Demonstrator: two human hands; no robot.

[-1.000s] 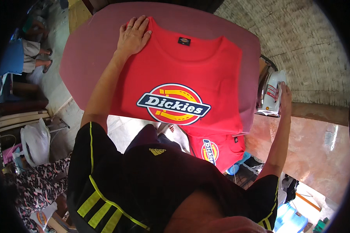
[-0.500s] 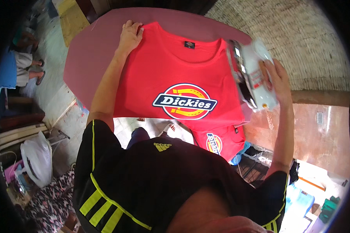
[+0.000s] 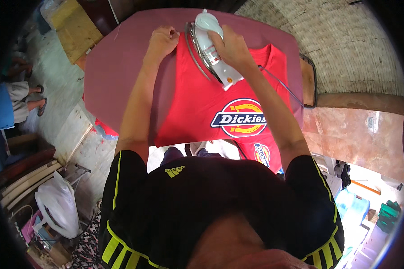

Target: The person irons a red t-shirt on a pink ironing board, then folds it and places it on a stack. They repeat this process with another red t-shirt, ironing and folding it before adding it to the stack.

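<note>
Sitting within right grip (image 3: pixel 234 47): iron (image 3: pixel 206 46)

Red shirt (image 3: pixel 188 112) across a maroon-covered board (image 3: pixel 116 71)

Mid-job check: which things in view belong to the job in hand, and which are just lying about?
In use:
White iron, in the grip of the right hand
Red shirt, with the left hand at its upper-left corner
Mauve board underneath

Apparently lying about:
White plastic bag, left
Patterned cloth, lower left
Green bundle, lower right
</note>
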